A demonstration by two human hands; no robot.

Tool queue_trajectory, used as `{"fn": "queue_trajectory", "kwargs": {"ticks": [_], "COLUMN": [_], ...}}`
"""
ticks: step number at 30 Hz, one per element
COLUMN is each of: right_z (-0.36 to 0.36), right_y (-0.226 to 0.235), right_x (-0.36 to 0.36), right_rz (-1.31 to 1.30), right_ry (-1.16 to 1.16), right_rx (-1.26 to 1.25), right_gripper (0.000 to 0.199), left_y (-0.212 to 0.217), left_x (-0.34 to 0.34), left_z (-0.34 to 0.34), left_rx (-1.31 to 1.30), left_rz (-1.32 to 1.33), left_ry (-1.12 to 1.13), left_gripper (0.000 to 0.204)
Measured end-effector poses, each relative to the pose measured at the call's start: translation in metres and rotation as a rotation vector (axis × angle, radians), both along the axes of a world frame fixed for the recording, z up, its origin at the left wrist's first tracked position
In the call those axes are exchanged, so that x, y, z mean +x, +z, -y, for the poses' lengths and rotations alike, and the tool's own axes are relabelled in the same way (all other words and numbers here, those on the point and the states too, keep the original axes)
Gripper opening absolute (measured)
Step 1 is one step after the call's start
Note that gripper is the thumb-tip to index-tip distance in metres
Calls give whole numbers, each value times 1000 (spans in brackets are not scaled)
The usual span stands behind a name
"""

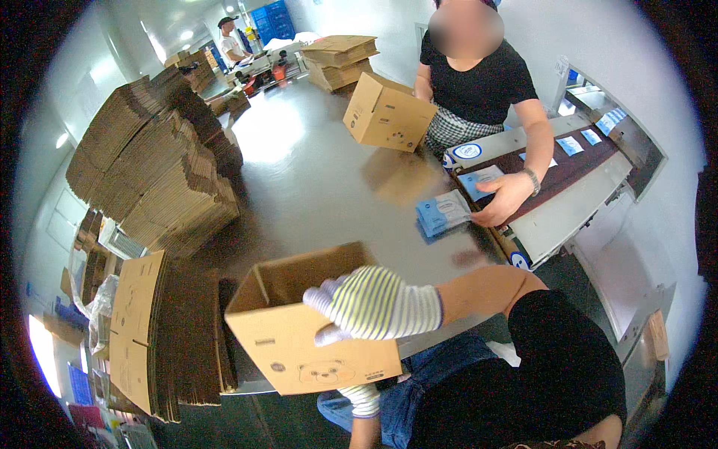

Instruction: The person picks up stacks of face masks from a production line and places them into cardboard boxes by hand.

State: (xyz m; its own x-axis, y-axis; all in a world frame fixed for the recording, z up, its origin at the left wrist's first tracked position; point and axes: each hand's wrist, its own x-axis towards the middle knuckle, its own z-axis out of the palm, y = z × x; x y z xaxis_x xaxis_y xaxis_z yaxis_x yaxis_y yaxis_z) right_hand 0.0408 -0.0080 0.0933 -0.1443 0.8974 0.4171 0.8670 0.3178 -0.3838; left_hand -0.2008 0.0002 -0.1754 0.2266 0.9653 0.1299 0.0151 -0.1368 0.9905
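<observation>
Brown cardboard box (314,363), open-topped and bear-printed, lower centre: my striped-gloved right hand (374,303) pinches its near rim; my striped-gloved left hand (362,400) is mostly hidden below, grip unclear. I'm seemingly steadying it; moving it calls for even support. Boxes standing formed: two, including a tan cardboard carton (389,112), upper centre.

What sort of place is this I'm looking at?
Probably a packing area in a factory or workshop. Small blue-and-white packets lie on a conveyor belt, tall stacks of flattened cartons stand at the left, and an open carton is at the right hand.
</observation>
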Motion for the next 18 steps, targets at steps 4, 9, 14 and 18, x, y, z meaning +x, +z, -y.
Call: {"fn": "queue_trajectory", "kwargs": {"ticks": [4, 9, 14, 18], "right_z": [-15, -20, -25, -20], "right_y": [-39, -52, -86, -95], "right_x": [-29, -29, -20, 14], "right_rz": [52, 97, 300, 251], "right_ry": [138, 232, 570, 545], "right_rx": [-76, 135, 456, 289], "right_gripper": [44, 48, 51, 58], "left_y": [38, 46, 228, 274], "left_x": [-7, -106, -73, -40], "left_z": [-2, -61, -33, -30], "left_rx": [-600, -558, 555, 997], "left_rz": [511, 539, -634, -1434], "left_ry": [-65, 245, 557, -367], "left_gripper": [56, 60, 70, 61]}}
